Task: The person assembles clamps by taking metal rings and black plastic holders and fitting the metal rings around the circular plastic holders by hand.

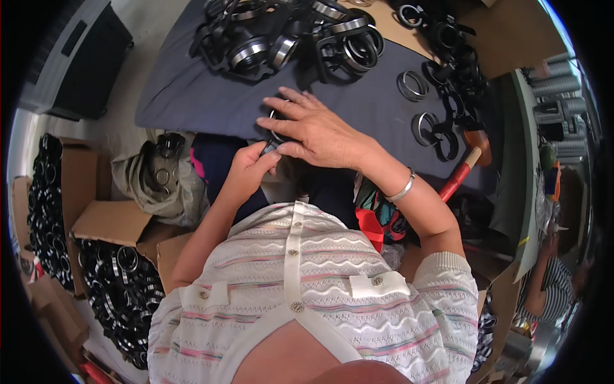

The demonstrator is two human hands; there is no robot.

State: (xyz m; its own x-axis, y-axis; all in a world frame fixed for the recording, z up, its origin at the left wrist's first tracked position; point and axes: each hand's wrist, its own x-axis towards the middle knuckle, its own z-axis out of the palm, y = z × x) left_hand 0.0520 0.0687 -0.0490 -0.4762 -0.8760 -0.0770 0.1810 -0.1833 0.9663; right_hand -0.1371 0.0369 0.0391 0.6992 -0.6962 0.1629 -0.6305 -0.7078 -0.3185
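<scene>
Pinched the partly hidden dark ring part (271,146) in the left hand (245,168) at the worktop (185,99) near edge, partly beneath the right hand (314,128), with ring axis and right grip closure impossible to tell.

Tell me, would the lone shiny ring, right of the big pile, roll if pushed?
The lone shiny ring seems to lie flat on the dark cloth, so it would probably slide, not roll. Its smooth shine suggests slippery; looking metallic, it's likely stiff.
</scene>
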